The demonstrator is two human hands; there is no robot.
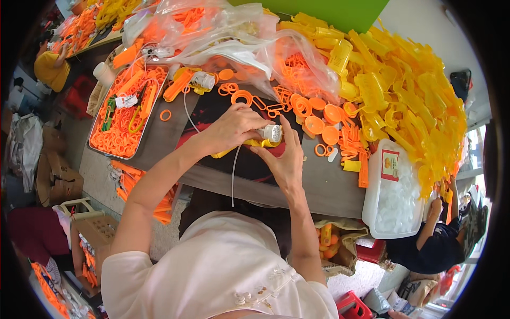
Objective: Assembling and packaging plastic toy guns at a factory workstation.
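My left hand [234, 127] is closed round a short white cylindrical piece [272, 133], whose ribbed round end points to the right. Just beneath it is a yellow plastic piece [276, 150], mostly covered by my fingers. My right hand [286, 164] curls round the yellow piece from the right, thumb below and forefinger beside the white end. A thin white cord [233, 178] hangs from under my left hand past the table's front edge. Both hands are above a dark red and black mat [204, 114].
A metal tray [127, 156] of orange parts, with green-handled cutters [109, 112], stands left. Loose orange rings and discs [314, 125] lie right of the mat. Behind are clear plastic bags [223, 48] and a yellow parts heap [409, 90]. A white tub [396, 207] and another person [430, 242] are right.
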